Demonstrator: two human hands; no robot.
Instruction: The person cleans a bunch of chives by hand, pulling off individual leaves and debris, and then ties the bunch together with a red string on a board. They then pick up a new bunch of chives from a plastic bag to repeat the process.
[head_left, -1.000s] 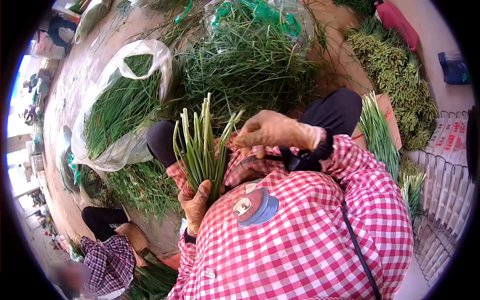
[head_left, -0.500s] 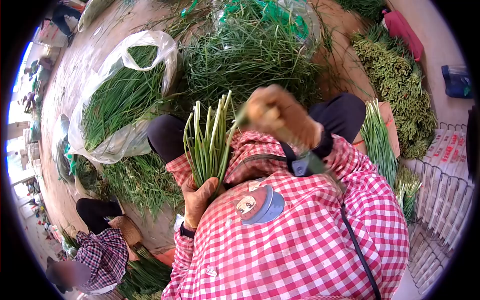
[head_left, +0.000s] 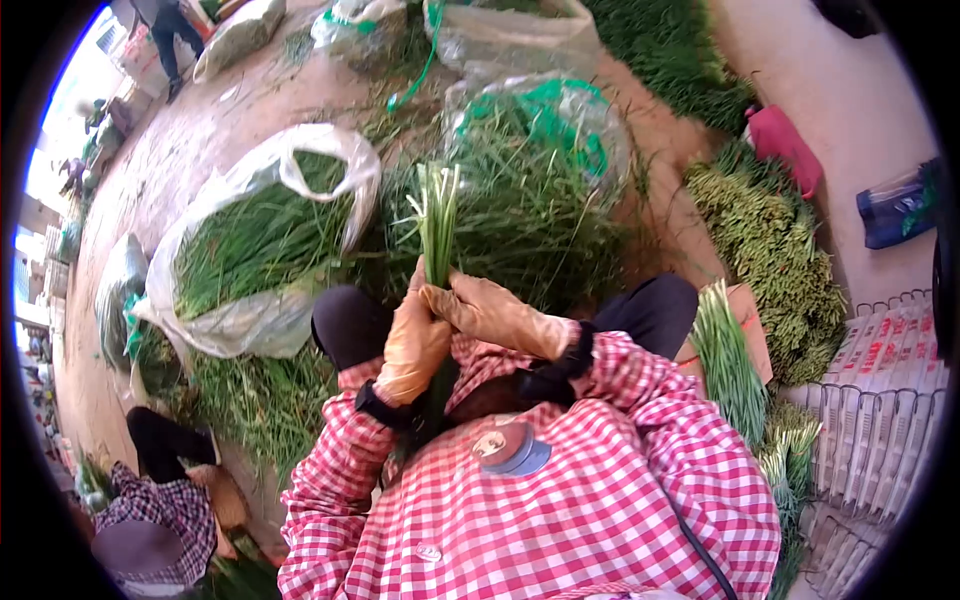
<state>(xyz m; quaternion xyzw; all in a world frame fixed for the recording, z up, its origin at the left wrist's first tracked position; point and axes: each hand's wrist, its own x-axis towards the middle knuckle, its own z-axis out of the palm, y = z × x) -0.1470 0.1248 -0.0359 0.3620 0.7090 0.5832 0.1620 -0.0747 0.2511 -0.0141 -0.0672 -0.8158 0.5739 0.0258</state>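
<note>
A bundle of green stalks stands upright in front of my chest, its pale cut ends pointing up and away from me. Around its lower part my left hand is closed, in an orange glove. My right hand, gloved too, is closed on the same bundle from the right, touching the left hand. Below the hands the leaves hang dark against the checked clothing. Beyond the bundle lies a big heap of loose green leaves. To its left is an open clear plastic bag full of greens.
Stacked bundles and a laid-out bunch are on the right, beside white crates. A red cloth item lies behind them. Another person sits at the lower left; someone stands at the upper left.
My right hand has come down and left onto the bundle. The stalks, fanned out before, are now gathered tightly and held farther from my body. The view has shifted.
</note>
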